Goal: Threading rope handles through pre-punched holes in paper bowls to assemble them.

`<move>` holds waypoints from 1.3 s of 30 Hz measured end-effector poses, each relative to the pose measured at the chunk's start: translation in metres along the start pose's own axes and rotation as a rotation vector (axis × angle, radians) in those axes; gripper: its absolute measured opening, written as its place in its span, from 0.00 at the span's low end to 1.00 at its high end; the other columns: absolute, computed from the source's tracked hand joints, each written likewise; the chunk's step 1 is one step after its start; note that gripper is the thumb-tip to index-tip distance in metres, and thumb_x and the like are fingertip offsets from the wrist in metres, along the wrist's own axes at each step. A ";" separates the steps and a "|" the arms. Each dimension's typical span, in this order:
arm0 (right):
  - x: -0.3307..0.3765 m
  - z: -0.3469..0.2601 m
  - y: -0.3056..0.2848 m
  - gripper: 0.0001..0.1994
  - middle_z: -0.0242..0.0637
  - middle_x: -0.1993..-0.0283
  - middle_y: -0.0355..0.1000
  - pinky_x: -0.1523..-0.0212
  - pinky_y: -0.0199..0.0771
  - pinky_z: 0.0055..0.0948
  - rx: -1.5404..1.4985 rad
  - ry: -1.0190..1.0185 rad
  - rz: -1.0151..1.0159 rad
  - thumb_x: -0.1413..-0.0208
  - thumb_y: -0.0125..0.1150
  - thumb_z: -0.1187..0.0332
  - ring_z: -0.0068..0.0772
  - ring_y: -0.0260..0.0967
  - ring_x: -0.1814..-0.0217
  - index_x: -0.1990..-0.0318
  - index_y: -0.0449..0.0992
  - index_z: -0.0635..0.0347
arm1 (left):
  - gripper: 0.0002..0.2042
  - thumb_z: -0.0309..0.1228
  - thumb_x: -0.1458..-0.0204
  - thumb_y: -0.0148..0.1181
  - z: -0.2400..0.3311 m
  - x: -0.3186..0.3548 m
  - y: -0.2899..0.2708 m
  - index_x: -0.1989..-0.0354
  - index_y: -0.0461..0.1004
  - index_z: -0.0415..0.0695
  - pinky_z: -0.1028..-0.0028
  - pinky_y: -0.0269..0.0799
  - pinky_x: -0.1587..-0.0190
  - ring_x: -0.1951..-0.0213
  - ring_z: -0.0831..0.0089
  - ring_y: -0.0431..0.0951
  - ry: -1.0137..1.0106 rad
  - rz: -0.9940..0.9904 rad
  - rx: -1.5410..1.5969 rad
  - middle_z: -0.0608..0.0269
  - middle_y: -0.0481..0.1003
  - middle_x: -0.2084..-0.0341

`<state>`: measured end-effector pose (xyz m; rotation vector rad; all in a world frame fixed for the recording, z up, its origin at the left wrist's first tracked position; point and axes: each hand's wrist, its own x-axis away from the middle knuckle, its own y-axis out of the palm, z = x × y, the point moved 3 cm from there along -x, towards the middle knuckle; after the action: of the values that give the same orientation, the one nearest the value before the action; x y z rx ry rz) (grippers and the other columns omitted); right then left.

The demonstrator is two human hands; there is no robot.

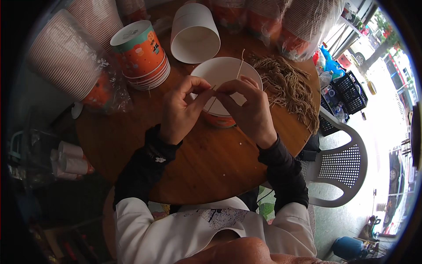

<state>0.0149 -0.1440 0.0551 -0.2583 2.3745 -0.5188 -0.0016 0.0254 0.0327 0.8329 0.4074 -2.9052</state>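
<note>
Over the open mouth of a white-lined orange paper bucket (211, 66), my two hands meet fingertip to fingertip. A thin tan cord (241, 64) is pinched between the fingers of my left hand (182, 105) and my right hand (251, 110). One length of it sticks up beyond my right hand, and a short piece shows at the left fingertips. How the cord runs inside the pinch is hidden. Right of the bucket, a loose bundle of similar tan cords (288, 86) spreads over the round wooden table (198, 167).
Behind the bucket a white paper bucket (195, 42) lies tipped, its mouth facing me. A short stack of orange buckets (143, 55) stands at the left. Tall plastic-wrapped bucket stacks (66, 57) line the table's far side. A grey plastic chair (338, 165) is at the right.
</note>
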 end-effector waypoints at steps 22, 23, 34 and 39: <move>0.004 -0.003 0.006 0.05 0.34 0.70 0.76 0.41 0.63 0.39 0.090 -0.131 0.103 0.53 0.63 0.76 0.38 0.73 0.61 0.67 0.77 0.59 | 0.09 0.20 0.53 0.64 0.023 0.005 0.007 0.62 0.74 0.40 0.63 0.74 0.62 0.63 0.57 0.78 0.553 0.094 -0.554 0.57 0.76 0.68; 0.004 -0.004 0.006 0.05 0.34 0.70 0.75 0.41 0.63 0.39 0.109 -0.149 0.109 0.53 0.63 0.76 0.39 0.73 0.61 0.67 0.76 0.59 | 0.09 0.20 0.53 0.64 0.023 0.004 0.008 0.62 0.75 0.40 0.63 0.74 0.63 0.63 0.57 0.77 0.548 0.087 -0.566 0.57 0.76 0.68; 0.005 -0.007 0.007 0.09 0.34 0.68 0.74 0.41 0.63 0.42 0.143 -0.207 0.170 0.52 0.61 0.79 0.40 0.71 0.60 0.63 0.74 0.59 | 0.03 0.24 0.44 0.58 0.008 -0.004 -0.002 0.63 0.76 0.39 0.77 0.71 0.67 0.65 0.75 0.75 0.144 -0.082 -0.128 0.64 0.75 0.70; 0.006 -0.005 0.007 0.09 0.32 0.66 0.75 0.40 0.63 0.44 0.124 -0.275 0.132 0.51 0.62 0.77 0.38 0.71 0.60 0.61 0.74 0.58 | 0.10 0.32 0.40 0.56 0.003 -0.003 -0.002 0.59 0.76 0.37 0.84 0.68 0.61 0.65 0.86 0.72 -0.374 -0.194 0.495 0.69 0.78 0.66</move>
<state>0.0065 -0.1384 0.0525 -0.1081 2.0678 -0.5296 -0.0003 0.0262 0.0368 0.2746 -0.2915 -3.2956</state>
